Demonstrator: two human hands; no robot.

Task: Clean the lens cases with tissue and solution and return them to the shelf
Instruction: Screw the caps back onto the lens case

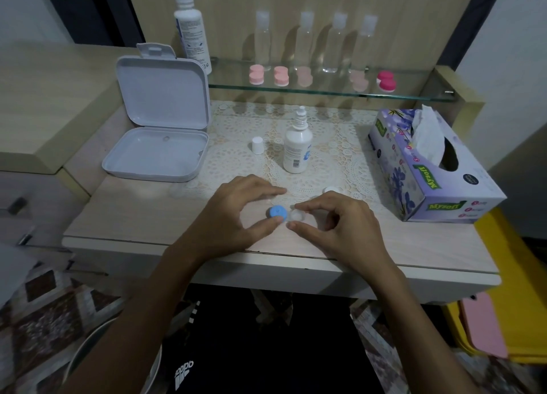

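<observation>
fingers of left hand (236, 213) pinching blue cap (277, 212), fingers of right hand (334, 224) pinching open well of lens case (294, 216), long axis left-right between both on worktop (133, 216).

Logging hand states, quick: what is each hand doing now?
Left hand: pinches the blue-capped side of the lens case.
Right hand: pinches its open, clear side.

We see a pale wood-grain bench (133, 216) under dim, even light. Behind it rises a matching wood panel (231, 14); left of it stands a beige cabinet (44, 103); below it lies a patterned floor (44, 304).
</observation>
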